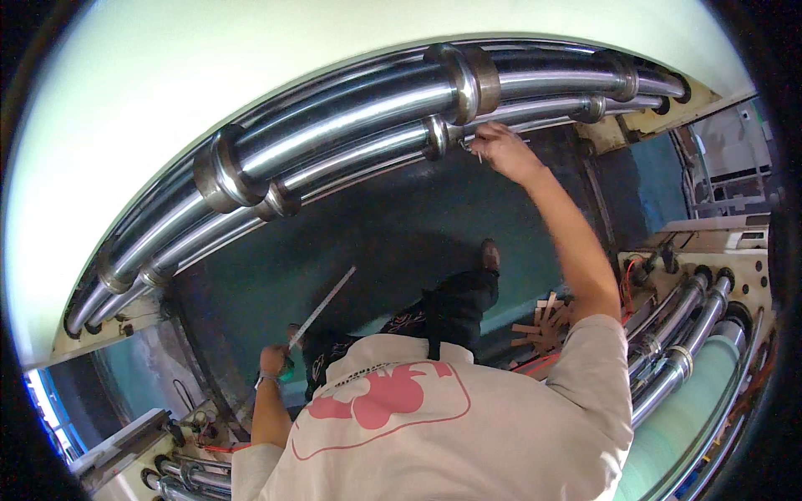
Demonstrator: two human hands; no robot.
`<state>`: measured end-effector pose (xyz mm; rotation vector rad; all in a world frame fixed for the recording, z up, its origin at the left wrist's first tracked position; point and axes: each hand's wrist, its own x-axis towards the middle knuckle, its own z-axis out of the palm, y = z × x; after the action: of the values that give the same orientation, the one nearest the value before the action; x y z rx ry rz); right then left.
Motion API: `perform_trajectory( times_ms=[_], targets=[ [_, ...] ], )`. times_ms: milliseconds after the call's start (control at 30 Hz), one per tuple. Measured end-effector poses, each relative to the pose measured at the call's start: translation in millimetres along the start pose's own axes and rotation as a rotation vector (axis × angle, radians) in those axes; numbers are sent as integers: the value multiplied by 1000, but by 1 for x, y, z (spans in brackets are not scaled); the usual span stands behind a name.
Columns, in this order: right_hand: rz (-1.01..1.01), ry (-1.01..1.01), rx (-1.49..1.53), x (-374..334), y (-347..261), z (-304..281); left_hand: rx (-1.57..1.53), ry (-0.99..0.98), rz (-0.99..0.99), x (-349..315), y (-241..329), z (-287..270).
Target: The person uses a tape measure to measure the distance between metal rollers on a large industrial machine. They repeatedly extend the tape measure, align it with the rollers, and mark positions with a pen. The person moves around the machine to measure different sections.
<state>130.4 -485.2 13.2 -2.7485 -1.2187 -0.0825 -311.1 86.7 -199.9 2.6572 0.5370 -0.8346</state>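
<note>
Currently, you are holding your right hand (504, 153) up beside the lower chrome shaft (359, 157), just right of its middle collar (435, 138), and your fingers are pinching a small metal tool (479, 157). Your left hand (273, 359) is hanging low near your leg, apparently gripping a pale narrow strip (324, 306) by its lower end; the strip is slanting up and to the right over the dark floor (401, 217). Above the lower shaft, the thicker upper shaft (351, 125) is running alongside with its larger collar (474, 82). Risk, as judged: a light pinch could be letting the tool slip and drop to the floor; a sudden give could be sending your knuckles into either shaft; an unwatched turn could be swinging the strip's free end against your trousers (458, 305); a careless step back to the right could be landing you among the loose wooden pieces (543, 324). Unclear: your right fingers are covering most of the tool, so its type, and whether it is touching the shaft, are escaping reading. A green item (287, 370) is showing at your left palm, too small to identify; your shirt (468, 434) is blocking the floor beneath you.
</note>
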Motion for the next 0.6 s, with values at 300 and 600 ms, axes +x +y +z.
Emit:
perform_trajectory(
  times_ms=[300, 600],
  targets=[
    [-171, -190, -208, 21, 10, -17, -278, 95, 153, 33, 53, -24],
    [731, 487, 1265, -6, -60, 109, 358, -26, 497, 30, 48, -15]
  ],
)
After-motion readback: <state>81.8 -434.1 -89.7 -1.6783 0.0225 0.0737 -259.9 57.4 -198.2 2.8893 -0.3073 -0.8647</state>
